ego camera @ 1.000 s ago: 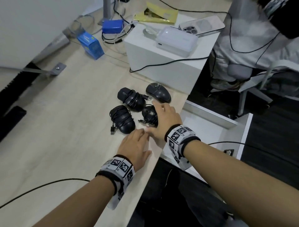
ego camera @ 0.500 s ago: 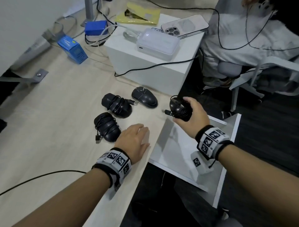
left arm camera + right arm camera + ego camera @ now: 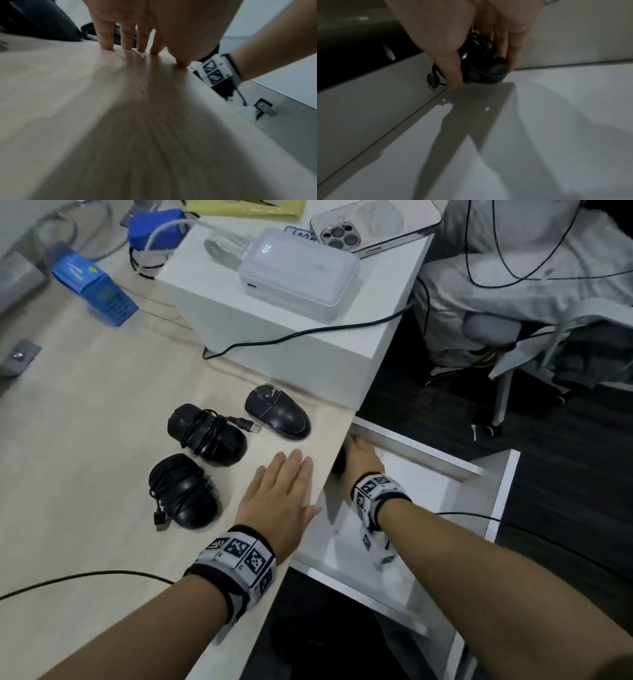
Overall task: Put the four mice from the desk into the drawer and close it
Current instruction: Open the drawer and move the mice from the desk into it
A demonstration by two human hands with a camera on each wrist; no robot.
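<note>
Gripping a cable-wrapped black mouse (image 3: 481, 70) between thumb and fingers, the right hand (image 3: 361, 458) sits low in the open drawer (image 3: 442, 491), in its far corner by the desk edge; only the right wrist view shows the mouse clearly. Three mice stay on the desk (image 3: 85, 440) near that edge. The left hand (image 3: 277, 501) presses flat, fingers (image 3: 106, 33) straight.

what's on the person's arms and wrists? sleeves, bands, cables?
Both forearms are bare, no sleeves. Each wrist carries a white band over a black strap, faced with square black-and-white fiducial tags; same on the right wrist band. A thin black cable lies on the desk beside the left forearm.
</note>
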